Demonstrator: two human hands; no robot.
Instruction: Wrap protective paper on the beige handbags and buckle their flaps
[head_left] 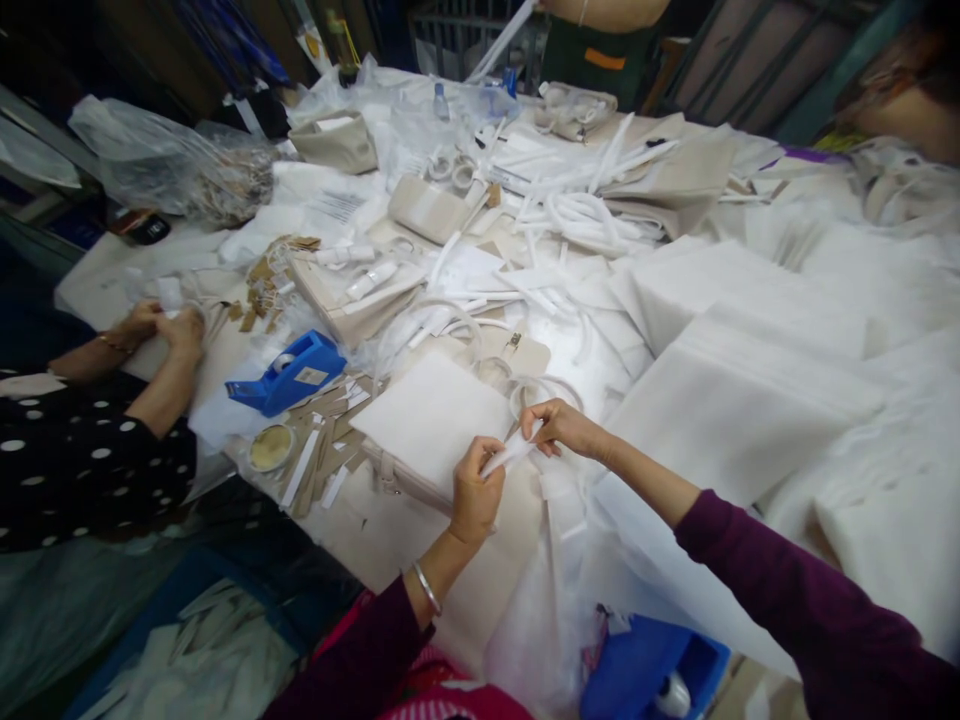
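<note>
My left hand (474, 492) and my right hand (561, 426) meet over the near middle of the table. Both pinch a small white strip (511, 450), the left at its near end, the right at its far end. A silver bangle sits on my left wrist. Just left of the hands lies a flat white fabric sheet (431, 415) on top of a beige bag (420, 500). White ring-shaped handles (525, 392) lie just beyond my right hand.
A blue tape dispenser (289, 375) and a round tin (270, 447) sit left of me. A co-worker's hands (169, 325) in polka-dot sleeves work at the left edge. Stacks of white fabric (750, 390) fill the right. Another person stands at the far side.
</note>
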